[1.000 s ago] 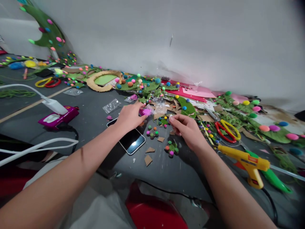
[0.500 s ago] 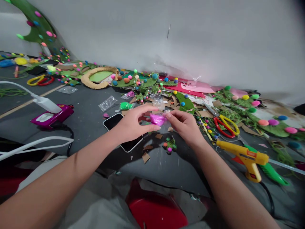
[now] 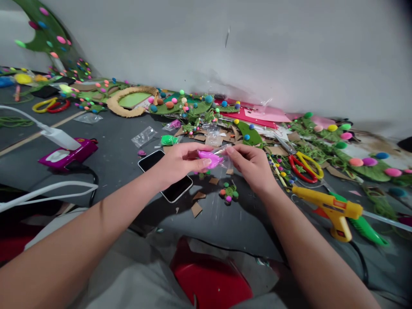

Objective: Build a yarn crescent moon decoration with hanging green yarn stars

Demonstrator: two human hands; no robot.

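two hands [image 3: 175,164] [image 3: 252,166] on one pink packet [image 3: 215,159]

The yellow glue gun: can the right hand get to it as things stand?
Probably yes. The right hand appears busy pinching the clear wrapper of the purple packet, but the yellow glue gun lies off to its right, its handle uncovered.

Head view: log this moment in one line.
left hand: holding pink-purple packet; right hand: pinching its clear plastic; phone, glue gun: on table
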